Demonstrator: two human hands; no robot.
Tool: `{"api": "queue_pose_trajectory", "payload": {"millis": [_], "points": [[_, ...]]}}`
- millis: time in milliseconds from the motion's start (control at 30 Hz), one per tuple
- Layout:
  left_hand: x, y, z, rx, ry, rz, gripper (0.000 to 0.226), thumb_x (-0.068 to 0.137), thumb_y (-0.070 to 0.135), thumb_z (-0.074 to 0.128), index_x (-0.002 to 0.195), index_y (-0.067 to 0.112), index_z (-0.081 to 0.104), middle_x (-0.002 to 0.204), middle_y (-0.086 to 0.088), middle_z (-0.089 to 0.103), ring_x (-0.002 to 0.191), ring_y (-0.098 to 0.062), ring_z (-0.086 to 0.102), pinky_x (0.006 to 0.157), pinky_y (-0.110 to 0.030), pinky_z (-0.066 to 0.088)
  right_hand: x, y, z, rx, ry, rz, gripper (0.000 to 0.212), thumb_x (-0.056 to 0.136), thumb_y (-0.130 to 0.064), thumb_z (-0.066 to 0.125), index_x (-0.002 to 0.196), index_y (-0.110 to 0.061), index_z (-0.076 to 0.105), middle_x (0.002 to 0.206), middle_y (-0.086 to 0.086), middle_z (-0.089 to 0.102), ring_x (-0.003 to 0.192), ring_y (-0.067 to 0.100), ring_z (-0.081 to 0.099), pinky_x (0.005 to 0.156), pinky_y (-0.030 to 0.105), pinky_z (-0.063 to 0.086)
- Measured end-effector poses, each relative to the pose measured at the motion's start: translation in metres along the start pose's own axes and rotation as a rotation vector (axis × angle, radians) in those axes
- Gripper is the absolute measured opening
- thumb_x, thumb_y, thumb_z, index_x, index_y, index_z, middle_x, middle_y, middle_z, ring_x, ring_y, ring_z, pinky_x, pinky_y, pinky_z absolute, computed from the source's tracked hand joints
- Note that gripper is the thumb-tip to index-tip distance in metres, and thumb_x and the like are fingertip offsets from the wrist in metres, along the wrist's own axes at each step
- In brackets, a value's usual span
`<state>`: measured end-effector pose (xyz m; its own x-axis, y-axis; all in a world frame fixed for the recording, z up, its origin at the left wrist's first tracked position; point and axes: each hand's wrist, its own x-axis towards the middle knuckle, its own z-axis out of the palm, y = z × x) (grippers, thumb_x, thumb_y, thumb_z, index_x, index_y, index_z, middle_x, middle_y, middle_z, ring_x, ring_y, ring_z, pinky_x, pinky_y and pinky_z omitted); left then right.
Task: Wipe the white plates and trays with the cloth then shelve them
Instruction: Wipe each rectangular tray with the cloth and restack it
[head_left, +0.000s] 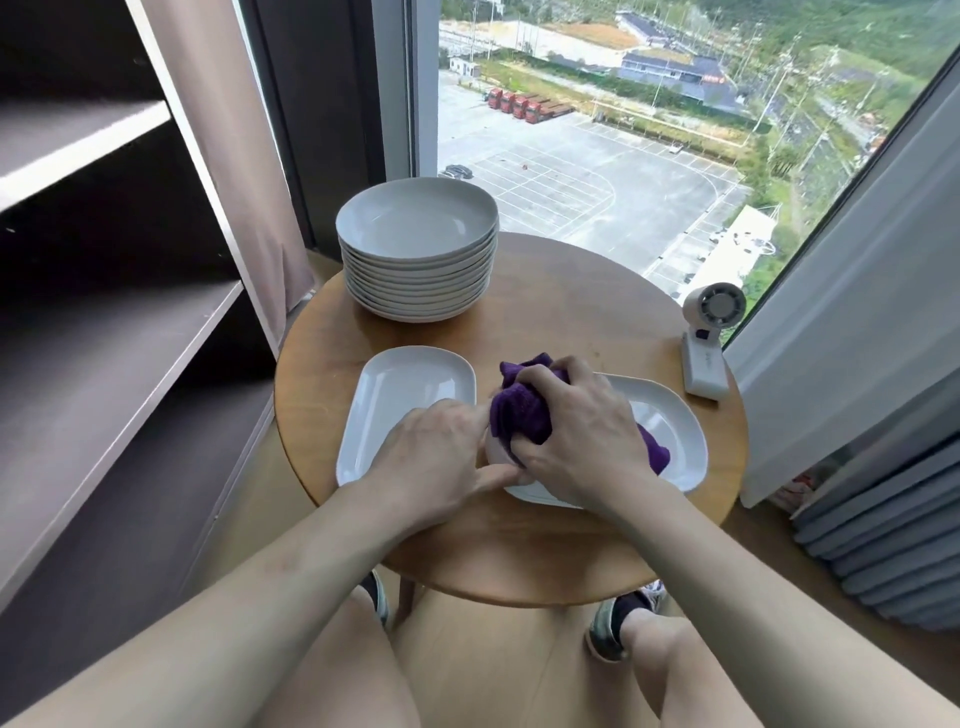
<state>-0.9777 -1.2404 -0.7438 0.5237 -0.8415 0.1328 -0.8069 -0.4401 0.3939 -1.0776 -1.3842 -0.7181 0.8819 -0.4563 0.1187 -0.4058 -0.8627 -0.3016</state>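
My right hand (576, 426) grips a bunched purple cloth (522, 410) and presses it onto a white plate (670, 431) at the front right of the round wooden table (561, 312). My left hand (441, 457) holds that plate's left rim between thumb and fingers. A white oblong tray (400, 395) lies flat just to the left of the plate, partly under my left hand. A tall stack of several white plates (418, 249) stands at the table's far left.
An open dark shelf unit (104, 322) with grey boards fills the left side. A small white fan (709, 338) stands at the table's right edge. Curtains (841, 322) hang on both sides of a large window. My legs and feet show below the table.
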Motion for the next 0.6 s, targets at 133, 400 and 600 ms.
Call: {"api": "queue_pose_trajectory", "payload": {"millis": [133, 400, 600], "points": [[-0.001, 0.002, 0.000, 0.151, 0.000, -0.005, 0.068, 0.081, 0.081, 0.048, 0.131, 0.034, 0.046, 0.090, 0.005, 0.057, 0.099, -0.021, 0.057, 0.074, -0.034, 0.038, 0.007, 0.004, 0.001, -0.063, 0.031, 0.056, 0.051, 0.080, -0.061, 0.064, 0.120, -0.030, 0.060, 0.124, 0.004, 0.054, 0.108, 0.033, 0.055, 0.090, 0.041, 0.045], [0.000, 0.007, -0.006, 0.199, -0.047, -0.084, 0.095, 0.081, 0.085, 0.044, 0.159, 0.034, 0.024, 0.115, -0.002, 0.065, 0.108, -0.021, 0.060, 0.088, -0.035, 0.045, 0.002, 0.040, -0.019, -0.192, -0.005, 0.217, 0.056, 0.081, -0.058, 0.064, 0.131, -0.035, 0.053, 0.128, 0.007, 0.052, 0.110, 0.036, 0.055, 0.094, 0.043, 0.041], [0.000, 0.003, -0.001, 0.189, -0.047, -0.099, 0.096, 0.080, 0.087, 0.045, 0.158, 0.035, 0.026, 0.118, -0.001, 0.066, 0.113, -0.021, 0.059, 0.088, -0.036, 0.045, -0.021, 0.068, -0.034, -0.198, -0.065, 0.256, 0.059, 0.078, -0.055, 0.070, 0.132, -0.039, 0.053, 0.116, 0.005, 0.050, 0.103, 0.035, 0.055, 0.090, 0.042, 0.042]]}}
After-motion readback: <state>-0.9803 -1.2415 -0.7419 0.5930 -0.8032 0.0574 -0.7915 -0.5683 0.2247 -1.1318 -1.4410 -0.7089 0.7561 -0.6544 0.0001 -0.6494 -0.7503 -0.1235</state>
